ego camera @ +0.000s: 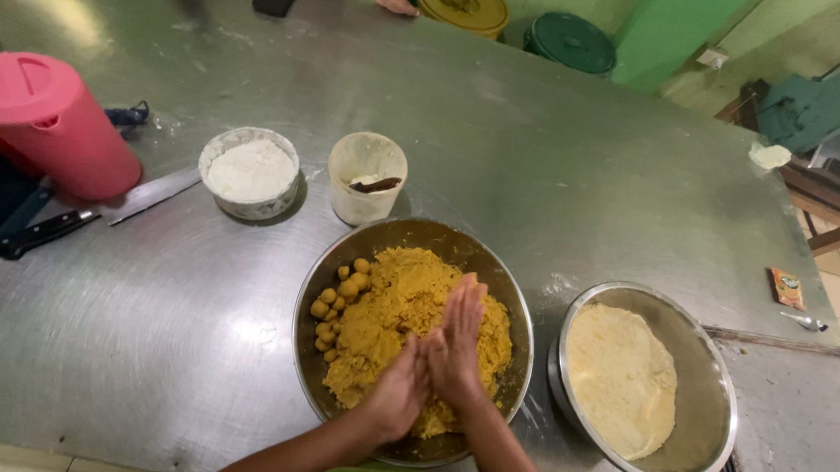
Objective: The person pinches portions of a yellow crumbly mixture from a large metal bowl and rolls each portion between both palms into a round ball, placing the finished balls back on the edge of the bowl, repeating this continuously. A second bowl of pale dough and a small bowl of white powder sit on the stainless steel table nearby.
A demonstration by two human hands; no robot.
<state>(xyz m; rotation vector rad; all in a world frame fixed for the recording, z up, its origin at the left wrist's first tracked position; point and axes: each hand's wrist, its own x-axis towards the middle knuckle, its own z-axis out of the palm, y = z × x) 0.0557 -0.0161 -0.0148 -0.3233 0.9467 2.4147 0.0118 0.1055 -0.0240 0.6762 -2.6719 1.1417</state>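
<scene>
Over the steel bowl (312,288), left hand (398,392) and right hand (457,337) press flat palms together, contents hidden.

Crumbly yellow filling (406,313) heaped in round metal bowl (326,264).

Yellow filling (406,313) in a steel bowl (420,236); pink jug (53,126).

Single head view, looking steeply down and forward at the steel desk (589,178); near edge close below, far edge at top.
</scene>
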